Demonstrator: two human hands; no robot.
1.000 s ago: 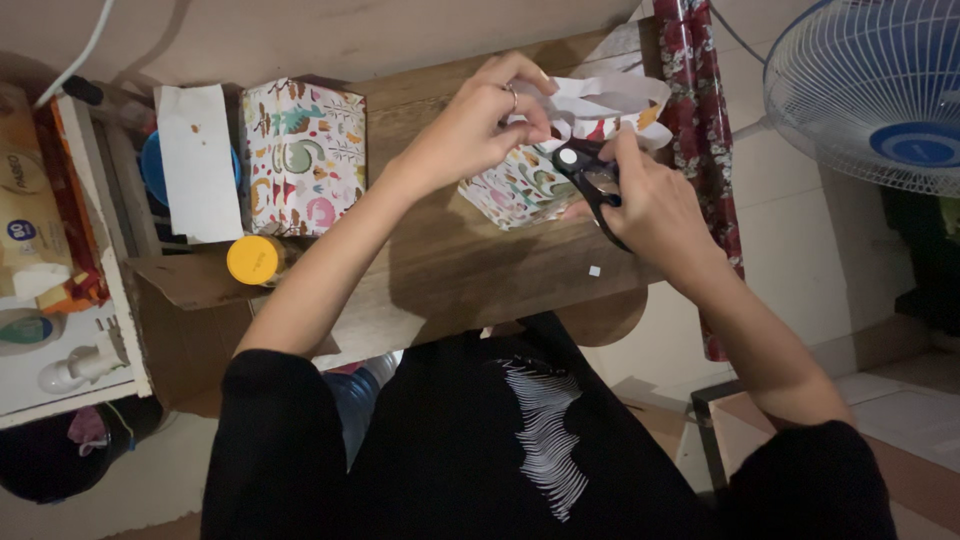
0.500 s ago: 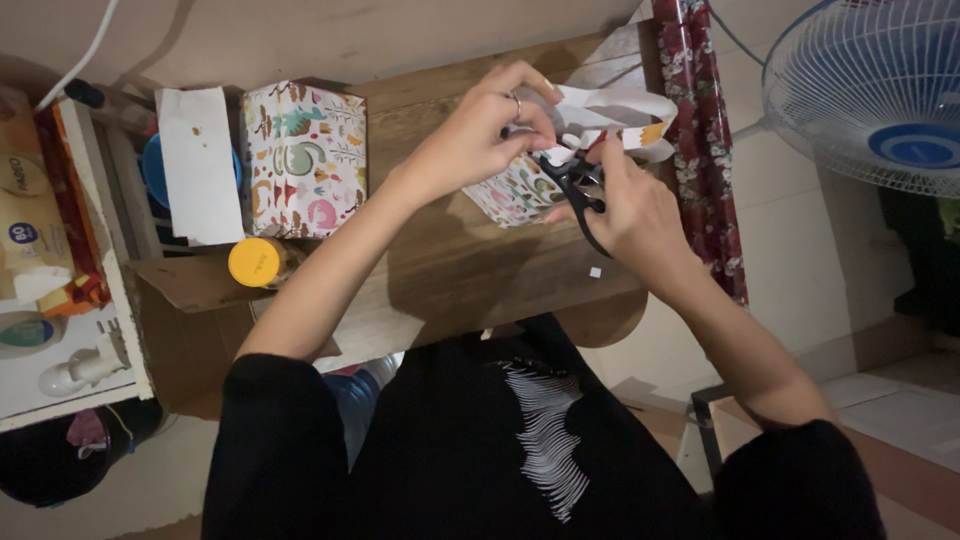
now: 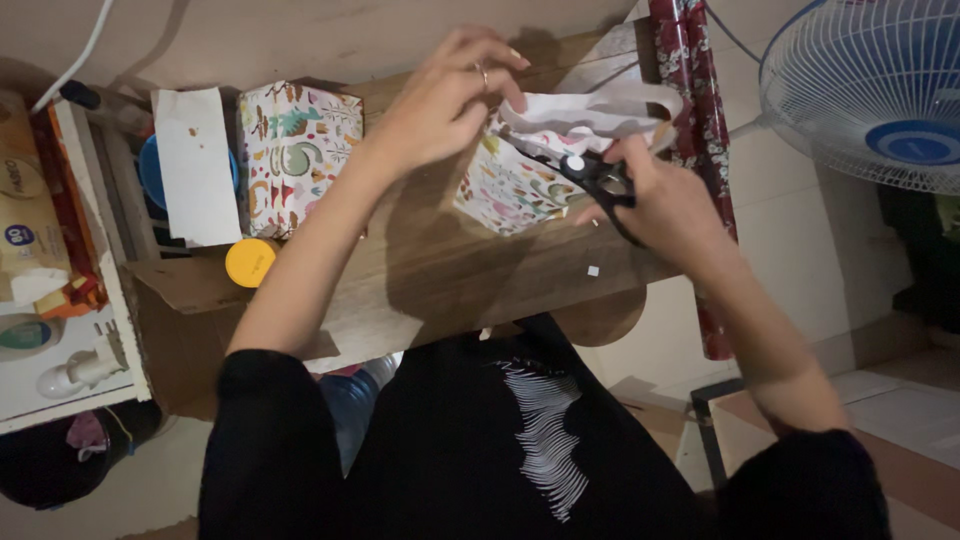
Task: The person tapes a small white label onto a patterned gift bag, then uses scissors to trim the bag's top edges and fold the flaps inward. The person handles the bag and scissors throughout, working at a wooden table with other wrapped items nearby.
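Right hand [image 3: 670, 205] grip closed on scissors [image 3: 598, 178]; left hand [image 3: 440, 100] apparently pinching paper [image 3: 590, 110].

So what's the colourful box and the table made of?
The box being wrapped looks covered in thin matte paper: white loose flaps fold and crease at its top. The table looks like brown wood, with grain lines showing and little shine. What lies under the paper is hidden.

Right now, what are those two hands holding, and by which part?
The right hand holds black scissors by their handle loops. The left hand pinches the white upper edge of the patterned paper being cut.
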